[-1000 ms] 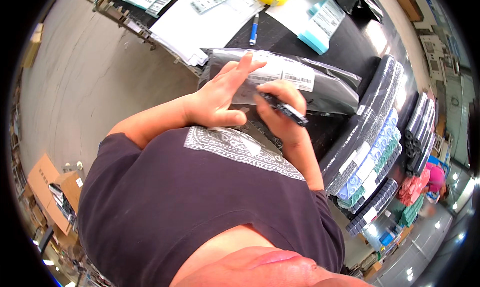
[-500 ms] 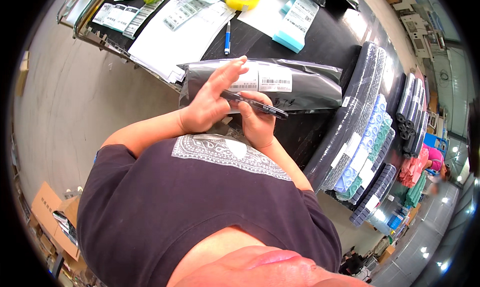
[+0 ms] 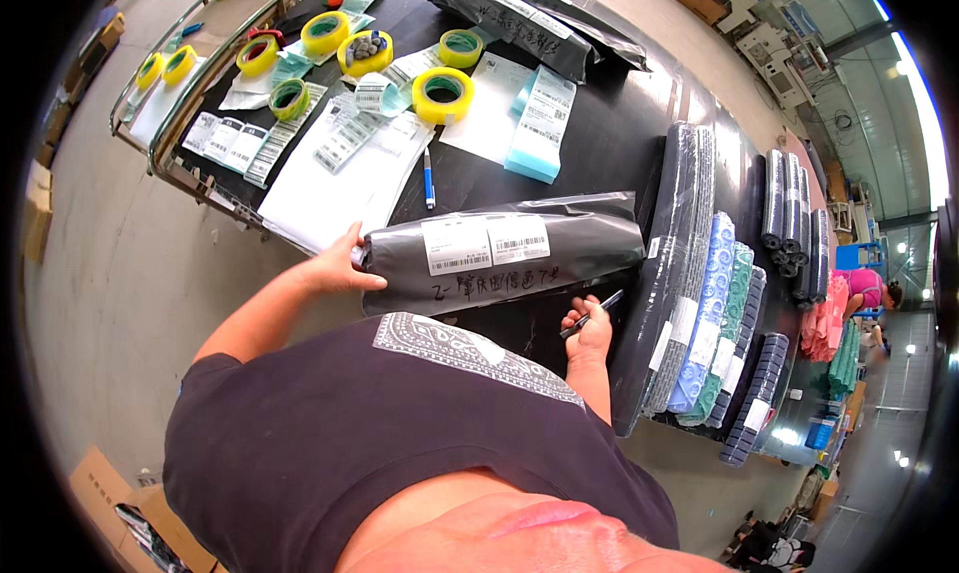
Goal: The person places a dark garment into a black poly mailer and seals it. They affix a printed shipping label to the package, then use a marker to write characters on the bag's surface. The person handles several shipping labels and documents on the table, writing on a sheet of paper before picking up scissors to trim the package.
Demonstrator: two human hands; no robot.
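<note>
A long parcel in black plastic point(image 3: 400, 286) lies across the black table in front of me. Two white labels point(image 3: 458, 246) are stuck on its upper side, with dark handwriting below them. My left hand point(image 3: 338, 271) grips the parcel's left end, thumb and fingers pressed against it. Beyond the parcel's right part, on my side of it, my right hand point(image 3: 591, 331) is closed round a black marker pen point(image 3: 607, 302). The pen points up and to the right, and that hand is apart from the parcel.
Wrapped rolls point(image 3: 677, 223) are lined up along the right. Several yellow tape rolls point(image 3: 443, 95), white paper sheets point(image 3: 335, 178), a blue pen point(image 3: 429, 179) and a blue label stack point(image 3: 540, 123) lie farther off. More black parcels point(image 3: 519, 23) lie at the back. A person in pink point(image 3: 865, 289) bends down far right.
My hands have come apart: the left went to the parcel's left end, the right moved right with the marker pen. The handwriting is now uncovered, and the whole view has shifted.
</note>
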